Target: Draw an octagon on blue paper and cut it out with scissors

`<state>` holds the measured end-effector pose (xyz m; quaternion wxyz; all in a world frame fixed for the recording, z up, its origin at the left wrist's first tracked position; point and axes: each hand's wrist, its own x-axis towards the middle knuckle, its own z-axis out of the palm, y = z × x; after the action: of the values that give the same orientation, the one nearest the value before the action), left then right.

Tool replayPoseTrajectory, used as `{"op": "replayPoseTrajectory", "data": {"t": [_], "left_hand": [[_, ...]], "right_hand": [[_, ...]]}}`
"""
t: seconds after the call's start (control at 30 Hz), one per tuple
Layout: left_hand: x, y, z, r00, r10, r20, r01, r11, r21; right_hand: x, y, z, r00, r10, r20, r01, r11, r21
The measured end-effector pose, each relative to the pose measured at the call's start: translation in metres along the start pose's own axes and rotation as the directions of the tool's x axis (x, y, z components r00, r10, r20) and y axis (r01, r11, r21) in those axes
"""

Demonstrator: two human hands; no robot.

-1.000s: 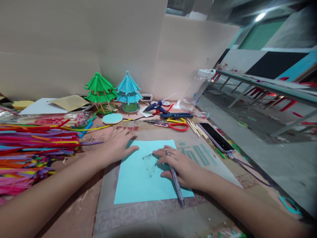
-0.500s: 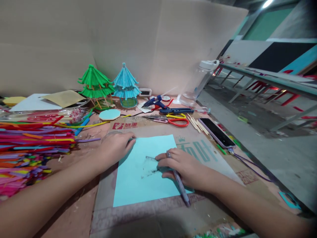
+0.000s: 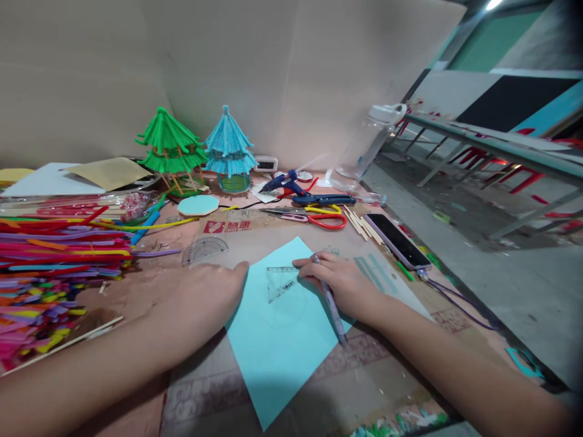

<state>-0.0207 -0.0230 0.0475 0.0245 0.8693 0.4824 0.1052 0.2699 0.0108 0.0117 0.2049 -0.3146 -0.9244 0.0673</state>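
A sheet of light blue paper (image 3: 282, 352) lies turned cornerwise on the cardboard mat. My left hand (image 3: 212, 297) is closed at the paper's left edge, its thumb side against it and most fingertips hidden. A clear set square (image 3: 279, 284) rests on the upper part of the sheet. My right hand (image 3: 337, 279) holds a pen (image 3: 334, 312) pointing back toward me, while its fingertips reach the right end of the set square. Beyond my left hand lies a clear protractor (image 3: 204, 249).
Bundles of coloured pipe cleaners (image 3: 59, 255) lie at left. Behind stand a green model pavilion (image 3: 170, 145) and a blue one (image 3: 229, 149). Further right are a glue gun (image 3: 282, 181), scissors (image 3: 319, 217), pliers (image 3: 323, 199), wooden sticks (image 3: 362, 224), a phone (image 3: 398, 240) and a bottle (image 3: 364, 145).
The paper has rotated so that one corner points toward me. My left hand has moved slightly nearer, uncovering the protractor. My right hand and the set square have shifted a little away from me.
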Motion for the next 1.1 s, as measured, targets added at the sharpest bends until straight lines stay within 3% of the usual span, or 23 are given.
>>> {"op": "replayPoseTrajectory", "data": {"t": [0.13, 0.23, 0.33, 0.6, 0.87, 1.1], "left_hand": [[-0.003, 0.013, 0.011, 0.984, 0.178, 0.002, -0.176, 0.977, 0.122], [-0.002, 0.02, 0.034, 0.936, 0.352, -0.025, -0.346, 0.929, 0.13], [-0.005, 0.025, 0.05, 0.897, 0.441, -0.046, -0.431, 0.891, 0.142], [-0.009, 0.034, 0.046, 0.904, 0.409, -0.124, -0.387, 0.906, 0.173], [-0.005, 0.033, 0.05, 0.881, 0.44, -0.175, -0.402, 0.89, 0.215], [-0.006, 0.03, 0.051, 0.894, 0.419, -0.161, -0.393, 0.903, 0.172]], "right_hand": [[-0.004, -0.005, 0.006, 0.999, -0.044, -0.023, 0.046, 0.996, 0.077], [-0.005, -0.007, 0.009, 0.996, -0.08, -0.025, 0.083, 0.987, 0.139], [-0.005, -0.005, 0.011, 0.998, -0.057, -0.035, 0.062, 0.984, 0.166], [-0.006, -0.004, 0.011, 0.998, 0.036, -0.058, -0.029, 0.993, 0.119], [-0.01, -0.01, 0.009, 0.999, 0.027, -0.038, -0.021, 0.991, 0.131], [-0.01, -0.01, 0.006, 1.0, 0.018, -0.009, -0.016, 0.992, 0.123]]}}
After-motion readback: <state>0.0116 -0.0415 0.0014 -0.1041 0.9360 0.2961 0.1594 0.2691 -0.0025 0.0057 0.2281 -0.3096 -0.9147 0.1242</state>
